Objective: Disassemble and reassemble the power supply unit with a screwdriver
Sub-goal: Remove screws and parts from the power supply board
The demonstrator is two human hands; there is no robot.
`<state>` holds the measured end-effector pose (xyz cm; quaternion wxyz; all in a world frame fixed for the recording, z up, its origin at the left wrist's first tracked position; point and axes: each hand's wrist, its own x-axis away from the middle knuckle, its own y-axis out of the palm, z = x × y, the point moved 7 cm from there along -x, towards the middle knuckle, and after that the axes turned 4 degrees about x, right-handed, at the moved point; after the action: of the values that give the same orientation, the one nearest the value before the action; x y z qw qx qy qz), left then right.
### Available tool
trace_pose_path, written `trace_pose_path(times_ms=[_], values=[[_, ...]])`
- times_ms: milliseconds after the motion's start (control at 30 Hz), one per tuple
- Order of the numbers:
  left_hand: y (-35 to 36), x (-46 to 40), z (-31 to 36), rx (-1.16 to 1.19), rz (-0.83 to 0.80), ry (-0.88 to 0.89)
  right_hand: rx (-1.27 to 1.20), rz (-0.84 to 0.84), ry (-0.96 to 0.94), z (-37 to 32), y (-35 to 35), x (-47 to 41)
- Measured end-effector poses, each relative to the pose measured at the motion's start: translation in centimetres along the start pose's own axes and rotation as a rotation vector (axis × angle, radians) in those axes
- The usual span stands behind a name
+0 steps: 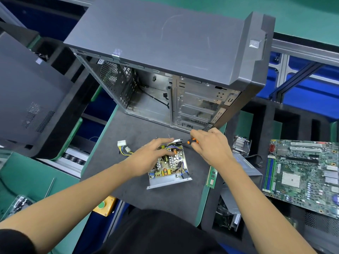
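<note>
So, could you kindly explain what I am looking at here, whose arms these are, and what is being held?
There is no robot here: a person wears a camera on the head, so you look down along their own bare arms. On the dark mat lies an opened power supply unit, its circuit board exposed. The left hand rests on it, fingers curled over the wiring. The right hand grips an orange-and-black screwdriver at the unit's far edge. Behind stands an open computer case. To the right lie a motherboard and a memory stick.
</note>
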<state>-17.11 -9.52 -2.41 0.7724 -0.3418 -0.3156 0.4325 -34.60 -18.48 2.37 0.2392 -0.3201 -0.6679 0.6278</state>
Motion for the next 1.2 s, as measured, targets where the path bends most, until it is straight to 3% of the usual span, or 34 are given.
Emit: trace_pose_path(times_ms=[267,500,667,833,1067,1200], values=[[-0.2,-0.1,0.1,0.007,0.004,0.010,0.034,-0.005,-0.025,-0.1,0.3,-0.1],[-0.2,-0.1,0.0,0.018,0.017,0.034,0.027,-0.110,-0.017,-0.8,0.4,-1.1],[-0.2,-1.6,-0.4,0.276,0.126,-0.067,-0.015,-0.216,0.017,-1.0,0.1,-2.7],[-1.1,-5.4,-0.1,0.412,0.235,-0.106,0.009,-0.270,-0.171,-3.0,-0.3,-3.6],[-1.3,-7.0,-0.2,0.317,0.307,-0.071,0.242,-0.246,-0.210,-3.4,-0.5,-5.2],[-0.5,-7.1,-1.4,0.298,0.307,-0.159,0.258,-0.209,-0.392,-4.8,-1.5,-5.2]])
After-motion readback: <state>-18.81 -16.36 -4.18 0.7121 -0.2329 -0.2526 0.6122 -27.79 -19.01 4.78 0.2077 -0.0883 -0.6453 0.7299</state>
